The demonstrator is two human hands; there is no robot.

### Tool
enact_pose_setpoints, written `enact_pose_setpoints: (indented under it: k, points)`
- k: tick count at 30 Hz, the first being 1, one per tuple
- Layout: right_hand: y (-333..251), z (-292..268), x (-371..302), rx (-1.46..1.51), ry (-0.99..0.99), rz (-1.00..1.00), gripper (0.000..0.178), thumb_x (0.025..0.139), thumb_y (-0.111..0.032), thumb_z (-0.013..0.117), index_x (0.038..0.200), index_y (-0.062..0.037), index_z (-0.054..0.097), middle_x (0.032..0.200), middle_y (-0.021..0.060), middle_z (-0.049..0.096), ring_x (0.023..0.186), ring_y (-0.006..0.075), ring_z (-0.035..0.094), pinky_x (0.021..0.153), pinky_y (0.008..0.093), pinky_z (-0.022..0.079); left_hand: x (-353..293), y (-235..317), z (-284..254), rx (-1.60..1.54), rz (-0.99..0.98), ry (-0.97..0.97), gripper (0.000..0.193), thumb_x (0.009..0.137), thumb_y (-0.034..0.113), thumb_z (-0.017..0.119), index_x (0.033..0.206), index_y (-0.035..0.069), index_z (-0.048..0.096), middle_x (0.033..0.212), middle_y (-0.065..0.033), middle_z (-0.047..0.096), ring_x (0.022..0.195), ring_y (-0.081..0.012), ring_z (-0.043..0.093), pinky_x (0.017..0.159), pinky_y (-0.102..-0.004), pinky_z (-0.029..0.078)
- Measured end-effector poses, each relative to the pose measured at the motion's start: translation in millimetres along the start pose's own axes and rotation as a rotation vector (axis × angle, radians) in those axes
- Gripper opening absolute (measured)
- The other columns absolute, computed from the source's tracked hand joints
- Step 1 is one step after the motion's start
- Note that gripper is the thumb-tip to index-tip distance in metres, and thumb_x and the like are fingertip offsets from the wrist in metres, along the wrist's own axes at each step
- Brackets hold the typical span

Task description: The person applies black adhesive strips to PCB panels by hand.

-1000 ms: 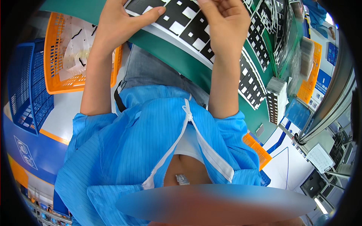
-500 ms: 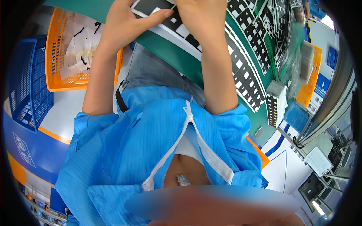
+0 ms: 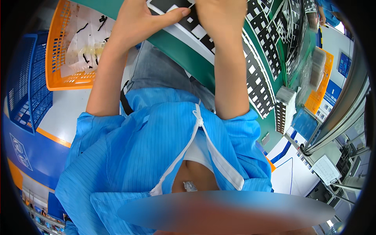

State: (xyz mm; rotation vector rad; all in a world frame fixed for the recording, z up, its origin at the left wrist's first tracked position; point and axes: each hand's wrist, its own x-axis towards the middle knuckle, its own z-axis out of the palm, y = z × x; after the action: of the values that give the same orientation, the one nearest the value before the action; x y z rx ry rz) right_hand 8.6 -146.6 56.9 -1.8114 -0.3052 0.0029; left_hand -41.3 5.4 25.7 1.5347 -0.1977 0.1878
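On the green tabletop (image 3: 176, 49), close to its front edge, lies a white-bordered black sheet (image 3: 194, 23) with white square openings. My left hand (image 3: 143, 19) is at the sheet's left part. Its thumb is stretched out over the sheet, apart from the other fingers, which the top edge of the view partly cuts off. Just right of it, my right hand (image 3: 221, 17) is bent down over the same sheet. The back of that hand hides its fingertips, so whether they grip anything does not show.
More black-and-white patterned sheets (image 3: 260, 88) lie on the right, beside a stack of similar pieces (image 3: 286, 98) and clear plastic wrap. An orange basket (image 3: 76, 84) with black scraps on white film stands at the left. A blue crate (image 3: 29, 82) is beyond it.
The whole view has shifted slightly, so the sheet and both hands appear a little farther right. The left thumb stays stretched out and the right hand stays over the sheet.
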Motion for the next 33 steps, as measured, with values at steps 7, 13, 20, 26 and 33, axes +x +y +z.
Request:
enact_pose_setpoints:
  k: [7, 13, 20, 26, 33]
  points:
    - [-14, -1, -10, 0.259, 0.015, -0.064, 0.013, 0.094, 0.004, 0.069, 0.103, -0.0019, 0.063, 0.086, -0.0012, 0.063, 0.077, 0.0051, 0.06, 0.07, 0.0192, 0.048, 0, 1, -4, 0.069, 0.014, -0.012, 0.073, 0.077, 0.013, 0.083, 0.143, -0.002, 0.055, 0.152, -0.0171, 0.052, 0.14, -0.0273, 0.05, 0.116, -0.0384, 0.038]
    - [-27, -5, -10, -0.158, -0.222, -0.084, 0.016, 0.083, 0.004, 0.074, 0.096, -0.0006, 0.066, 0.079, 0.0007, 0.061, 0.067, 0.0075, 0.053, 0.062, 0.0228, 0.044, -6, -30, 2, 0.068, -0.013, 0.03, 0.048, 0.076, 0.023, 0.087, 0.113, -0.001, 0.069, 0.097, -0.0109, 0.073, 0.089, -0.02, 0.073, 0.075, -0.0312, 0.057]
    - [-27, -2, -9, -0.223, -0.277, -0.289, 0.017, 0.082, 0.002, 0.075, 0.096, 0.0002, 0.065, 0.077, 0.0033, 0.061, 0.065, 0.0091, 0.051, 0.06, 0.025, 0.043, -7, -43, -1, 0.184, 0.096, 0.042, 0.047, 0.079, 0.026, 0.082, 0.114, -0.002, 0.067, 0.094, -0.0117, 0.073, 0.082, -0.0184, 0.072, 0.07, -0.0305, 0.057]
    - [-1, -19, 1, 0.636, -0.066, 0.001, 0.014, 0.093, 0.003, 0.07, 0.106, -0.0006, 0.068, 0.095, 0.003, 0.07, 0.083, 0.0101, 0.063, 0.078, 0.0232, 0.051, -3, -39, 0, 0.108, 0.009, -0.026, 0.06, 0.073, 0.031, 0.091, 0.12, 0.002, 0.068, 0.109, -0.0141, 0.072, 0.099, -0.0243, 0.073, 0.086, -0.0359, 0.059]
    - [-9, -80, -46, 0.591, 0.181, -0.272, 0.027, 0.1, -0.001, 0.064, 0.125, 0.0034, 0.059, 0.113, 0.0105, 0.067, 0.095, 0.0143, 0.059, 0.083, 0.029, 0.048, 1, -9, -7, 0.1, 0.194, -0.01, 0.064, 0.073, 0.009, 0.086, 0.132, -0.001, 0.064, 0.142, -0.0177, 0.06, 0.131, -0.0289, 0.059, 0.109, -0.0382, 0.046]
